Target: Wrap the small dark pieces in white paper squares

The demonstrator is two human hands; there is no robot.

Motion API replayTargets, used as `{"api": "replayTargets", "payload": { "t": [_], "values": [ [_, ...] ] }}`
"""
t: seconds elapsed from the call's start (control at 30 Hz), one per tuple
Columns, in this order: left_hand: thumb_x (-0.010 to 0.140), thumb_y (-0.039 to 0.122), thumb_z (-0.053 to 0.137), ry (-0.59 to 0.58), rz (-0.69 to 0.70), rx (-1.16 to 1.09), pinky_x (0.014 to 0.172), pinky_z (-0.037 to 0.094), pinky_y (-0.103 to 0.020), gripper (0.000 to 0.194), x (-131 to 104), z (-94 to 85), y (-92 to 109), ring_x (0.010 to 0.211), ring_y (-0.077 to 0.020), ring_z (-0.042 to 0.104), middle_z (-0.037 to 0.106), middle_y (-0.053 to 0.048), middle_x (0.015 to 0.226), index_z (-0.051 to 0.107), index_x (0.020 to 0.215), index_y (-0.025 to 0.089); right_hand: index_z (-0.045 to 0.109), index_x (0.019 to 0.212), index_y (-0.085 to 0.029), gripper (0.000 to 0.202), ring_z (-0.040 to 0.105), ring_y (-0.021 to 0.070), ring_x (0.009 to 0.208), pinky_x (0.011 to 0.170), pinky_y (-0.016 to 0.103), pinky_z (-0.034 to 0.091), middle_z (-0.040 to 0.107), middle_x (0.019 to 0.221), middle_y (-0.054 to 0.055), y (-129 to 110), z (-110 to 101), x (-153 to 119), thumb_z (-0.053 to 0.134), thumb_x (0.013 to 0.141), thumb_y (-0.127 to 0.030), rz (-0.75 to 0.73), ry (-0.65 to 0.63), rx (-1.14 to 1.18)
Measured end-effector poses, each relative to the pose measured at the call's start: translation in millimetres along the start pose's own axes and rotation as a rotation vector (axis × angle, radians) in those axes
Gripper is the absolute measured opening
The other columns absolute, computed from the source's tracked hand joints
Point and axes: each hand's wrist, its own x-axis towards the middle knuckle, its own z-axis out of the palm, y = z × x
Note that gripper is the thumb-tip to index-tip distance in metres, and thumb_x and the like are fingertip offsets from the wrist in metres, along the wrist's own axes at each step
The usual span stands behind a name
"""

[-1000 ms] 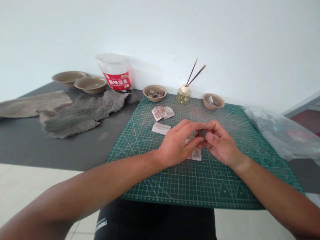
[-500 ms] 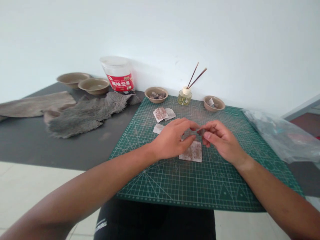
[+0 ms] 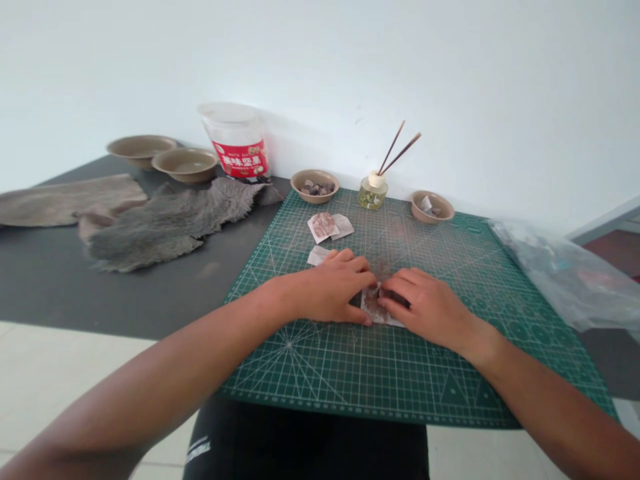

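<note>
White paper (image 3: pixel 371 308), flat, smudged brown, left grip (image 3: pixel 340 287) wide, right grip (image 3: pixel 434 304) too hidden to tell

The right hand (image 3: pixel 433 307) covers part of the stained sheet (image 3: pixel 371 307); any item within its fingers is indiscernible. The left hand (image 3: pixel 337 287) partly hides the white slip (image 3: pixel 317 255). The frame crops the tan cloth (image 3: pixel 70 200) at left and the plastic bag (image 3: pixel 565 273) at right.
</note>
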Motion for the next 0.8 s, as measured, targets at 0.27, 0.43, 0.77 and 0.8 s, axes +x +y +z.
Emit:
{"api": "replayTargets", "payload": {
  "t": [0.27,0.43,0.77,0.8],
  "values": [
    [0.087,0.058,0.066,0.065,-0.057,0.076,0.094,0.036,-0.041,0.052,3.7,7.7,1.2,0.107,-0.0297,0.046,0.056,-0.009,0.118,0.062,0.122,0.021,0.063,0.113,-0.022,0.019,0.062,0.0255,0.101,0.089,0.042,0.053,0.066,0.114,0.008,3.0,2.4,1.7,0.059,0.096,-0.030,0.021,0.052,0.077],
    [0.088,0.056,0.065,0.082,-0.056,0.049,0.093,0.036,-0.040,0.046,1.7,4.2,-2.9,0.106,-0.0286,0.047,0.057,-0.008,0.117,0.064,0.119,0.022,0.064,0.111,-0.021,0.018,0.060,0.0247,0.104,0.092,0.043,0.052,0.065,0.119,0.008,2.7,0.9,2.2,0.051,0.099,-0.022,-0.038,0.067,0.085],
    [0.088,0.051,0.066,0.029,-0.035,0.007,0.088,0.037,-0.038,0.037,3.3,4.4,-9.3,0.098,-0.0270,0.053,0.062,-0.008,0.100,0.067,0.109,0.021,0.066,0.102,-0.022,0.016,0.062,0.0228,0.098,0.090,0.041,0.051,0.067,0.109,0.007,1.4,0.2,3.9,0.051,0.099,-0.021,-0.015,0.034,0.176],
    [0.088,0.052,0.065,0.024,-0.045,0.001,0.088,0.037,-0.038,0.038,3.5,4.8,-9.8,0.098,-0.0270,0.054,0.062,-0.008,0.100,0.066,0.110,0.021,0.066,0.101,-0.023,0.016,0.063,0.0220,0.097,0.089,0.039,0.052,0.068,0.107,0.007,1.2,-1.1,4.2,0.050,0.099,-0.020,-0.030,0.008,0.209]
  ]
}}
